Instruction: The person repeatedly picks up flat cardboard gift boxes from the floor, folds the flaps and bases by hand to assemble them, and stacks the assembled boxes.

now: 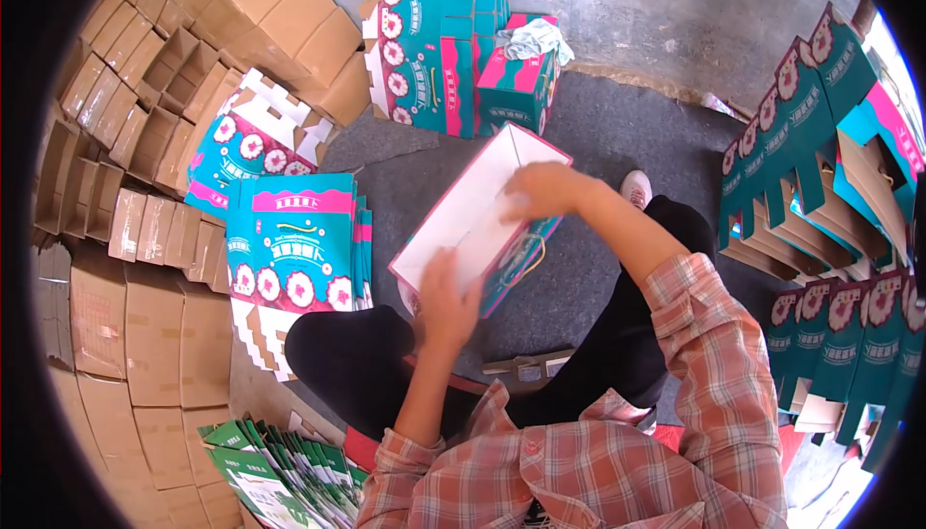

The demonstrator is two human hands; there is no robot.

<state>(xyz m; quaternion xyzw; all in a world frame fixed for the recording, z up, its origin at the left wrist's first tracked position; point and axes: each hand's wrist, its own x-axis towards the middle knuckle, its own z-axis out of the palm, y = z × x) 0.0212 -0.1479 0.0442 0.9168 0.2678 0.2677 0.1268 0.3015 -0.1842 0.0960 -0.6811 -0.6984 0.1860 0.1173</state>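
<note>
The person sits on the floor [617, 143] with a teal and pink box [463, 225] held over the lap, its white inside turned up. The left hand [446, 302] grips the near edge of the box, fingers curled over it. The right hand [545, 189] lies on the far rim of the box, fingers bent around the edge and closed on it. Left of the box lies a stack of flat blanks [294, 244] in the same print, and beyond that, rows of brown cartons [145, 143]. Behind the box stand finished boxes [444, 47], one with a cloth [538, 39] on top. Right of the box, more folded boxes [820, 134] lean in rows. Near the person's left elbow, below the blanks, lies a fan of green leaflets [280, 471].
</note>
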